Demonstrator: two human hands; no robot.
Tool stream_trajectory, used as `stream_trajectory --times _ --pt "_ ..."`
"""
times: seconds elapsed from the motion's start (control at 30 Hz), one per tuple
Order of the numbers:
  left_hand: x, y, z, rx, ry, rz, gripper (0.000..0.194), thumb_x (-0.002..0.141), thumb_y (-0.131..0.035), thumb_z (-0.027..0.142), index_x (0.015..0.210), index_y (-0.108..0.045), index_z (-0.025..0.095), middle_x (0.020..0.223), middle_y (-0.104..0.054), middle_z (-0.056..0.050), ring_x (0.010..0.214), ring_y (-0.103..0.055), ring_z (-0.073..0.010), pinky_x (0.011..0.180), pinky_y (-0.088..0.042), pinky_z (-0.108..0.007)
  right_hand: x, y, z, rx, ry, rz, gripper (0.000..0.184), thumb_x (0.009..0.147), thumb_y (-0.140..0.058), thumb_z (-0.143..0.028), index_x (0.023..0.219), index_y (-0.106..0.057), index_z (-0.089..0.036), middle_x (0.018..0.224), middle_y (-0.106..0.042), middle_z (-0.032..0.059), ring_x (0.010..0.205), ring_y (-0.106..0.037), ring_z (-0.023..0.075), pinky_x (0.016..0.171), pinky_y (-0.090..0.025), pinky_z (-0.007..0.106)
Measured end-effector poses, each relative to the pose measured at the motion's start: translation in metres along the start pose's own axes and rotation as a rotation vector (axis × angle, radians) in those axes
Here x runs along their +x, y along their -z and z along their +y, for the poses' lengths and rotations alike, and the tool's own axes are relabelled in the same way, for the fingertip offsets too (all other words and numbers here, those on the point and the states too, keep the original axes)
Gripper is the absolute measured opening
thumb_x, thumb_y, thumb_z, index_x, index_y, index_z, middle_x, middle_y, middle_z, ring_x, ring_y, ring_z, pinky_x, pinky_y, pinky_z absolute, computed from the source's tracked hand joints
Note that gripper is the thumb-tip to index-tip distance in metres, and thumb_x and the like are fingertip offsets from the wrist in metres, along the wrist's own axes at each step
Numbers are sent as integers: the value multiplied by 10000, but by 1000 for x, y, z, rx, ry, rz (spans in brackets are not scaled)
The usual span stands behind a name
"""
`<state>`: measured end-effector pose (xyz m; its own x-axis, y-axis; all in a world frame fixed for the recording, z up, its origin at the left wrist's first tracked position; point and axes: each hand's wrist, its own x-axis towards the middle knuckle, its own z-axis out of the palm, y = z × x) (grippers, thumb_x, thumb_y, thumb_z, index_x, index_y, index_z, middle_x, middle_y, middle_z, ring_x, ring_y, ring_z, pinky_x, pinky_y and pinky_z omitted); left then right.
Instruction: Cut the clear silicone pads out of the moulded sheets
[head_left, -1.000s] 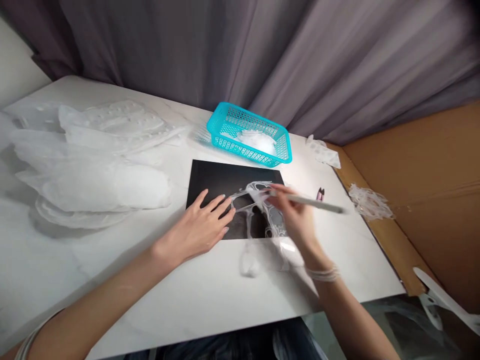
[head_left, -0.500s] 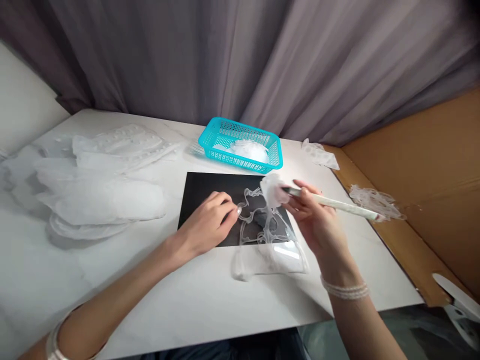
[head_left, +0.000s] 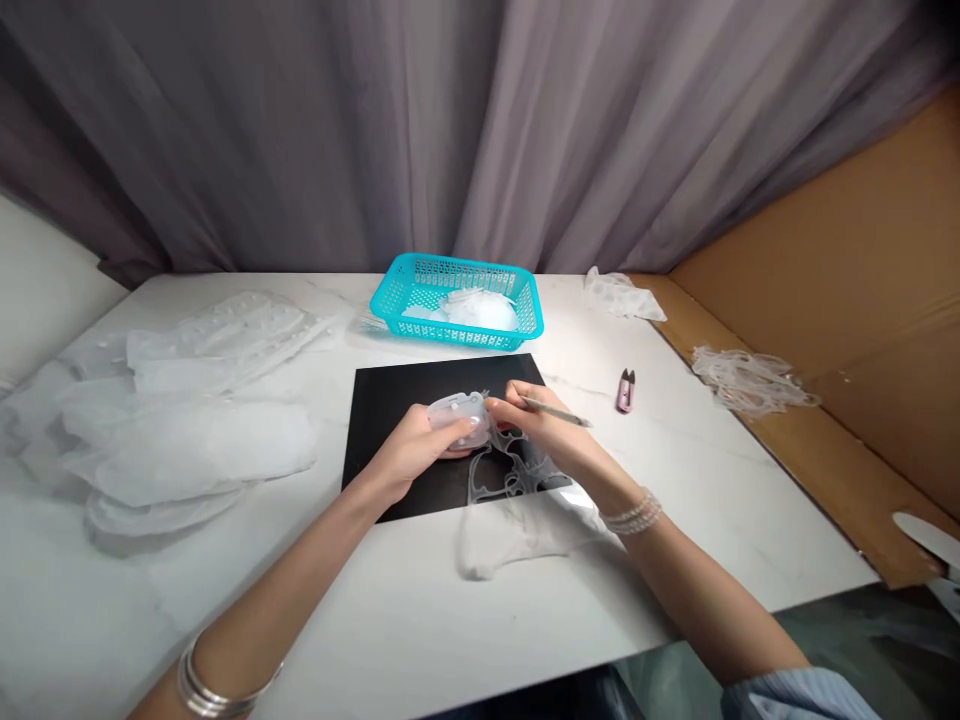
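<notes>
Left hand [head_left: 411, 446] pinched one translucent piece [head_left: 454, 411]; right hand [head_left: 553, 432] gripped one slim tool [head_left: 561, 412]. One turquoise basket [head_left: 459, 337] stood far, one pink snips [head_left: 625, 394] right.

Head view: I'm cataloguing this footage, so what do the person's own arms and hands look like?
Both hands are ungloved. The left hand belongs to a bare forearm ringed by silvery bangles. The right hand has a pale, multi-strand bracelet at the wrist and, further up, a light blue, faintly striped sleeve.
</notes>
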<state>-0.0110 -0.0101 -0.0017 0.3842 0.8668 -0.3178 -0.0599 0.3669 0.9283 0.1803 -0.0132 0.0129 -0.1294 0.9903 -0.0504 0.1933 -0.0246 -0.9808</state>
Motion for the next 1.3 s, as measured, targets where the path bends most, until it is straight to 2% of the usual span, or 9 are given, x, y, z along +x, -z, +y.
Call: stream_trajectory --times 0.1,0.23,0.43,0.57,0.73,0.87,0.97,1.1,1.3 --pt "3 0 -2 53 -82 88 216 742 -765 270 919 -774 147 951 -761 -112 959 -711 -277 878 -557 -365 1 -10 3 196 8 -7 460 781 -696 -349 624 -281 -228 567 -382 -86 541 -421 87 529 -344 234" --pt "2 -4 -3 -15 -115 129 233 725 -777 269 917 -777 138 952 -764 -104 928 -714 -261 852 -556 -339 -3 -18 1 352 -19 33 501 729 -751 -354 611 -282 -223 587 -483 -64 564 -458 87 542 -360 235" --pt "2 -11 -5 -180 -115 259 244 708 -790 276 873 -755 100 929 -762 -120 921 -719 -261 858 -568 -364 -3 -18 12 251 70 207 474 719 -769 -389 609 -338 -224 710 -650 16 653 -615 142 630 -485 286" --pt "6 3 -8 -436 -163 381 202 729 -774 219 904 -712 142 941 -760 -76 937 -725 -213 919 -564 -387 4 7 31 189 93 358 486 714 -768 -403 607 -326 -233 693 -672 40 721 -686 198 671 -519 326" --pt "4 15 -7 -506 -113 226 153 821 -690 237 960 -694 175 1022 -751 -72 1044 -699 -217 981 -539 -390 7 38 35 -280 169 452 414 797 -679 -403 590 -366 -229 614 -638 33 714 -684 236 626 -482 333" --pt "0 10 -5 -510 -65 66 217 886 -588 271 1042 -703 175 1102 -739 -97 1083 -683 -245 1029 -504 -418 -1 23 19 -628 355 601 360 867 -603 -355 605 -396 -219 794 -721 84 752 -671 237 689 -467 365" --pt "-3 4 -4 -541 -26 4 243 885 -576 269 1058 -706 159 1136 -730 -106 1072 -685 -248 1052 -484 -425 -9 -3 6 -393 381 416 381 875 -611 -346 627 -348 -225 955 -746 105 758 -662 205 717 -487 357" --pt "-8 0 -3 -580 4 -83 258 881 -549 235 1065 -698 132 1218 -693 -127 1162 -632 -260 1064 -469 -436 -13 -22 -2 28 198 72 415 820 -694 -341 660 -327 -230 934 -752 89 769 -654 190 718 -503 338" --pt "-8 6 -1 -653 39 -78 299 870 -538 283 1045 -698 102 1199 -697 -155 1150 -633 -291 1051 -465 -458 -10 -14 7 225 122 98 461 769 -744 -272 612 -315 -219 817 -734 39 694 -591 141 720 -481 317"
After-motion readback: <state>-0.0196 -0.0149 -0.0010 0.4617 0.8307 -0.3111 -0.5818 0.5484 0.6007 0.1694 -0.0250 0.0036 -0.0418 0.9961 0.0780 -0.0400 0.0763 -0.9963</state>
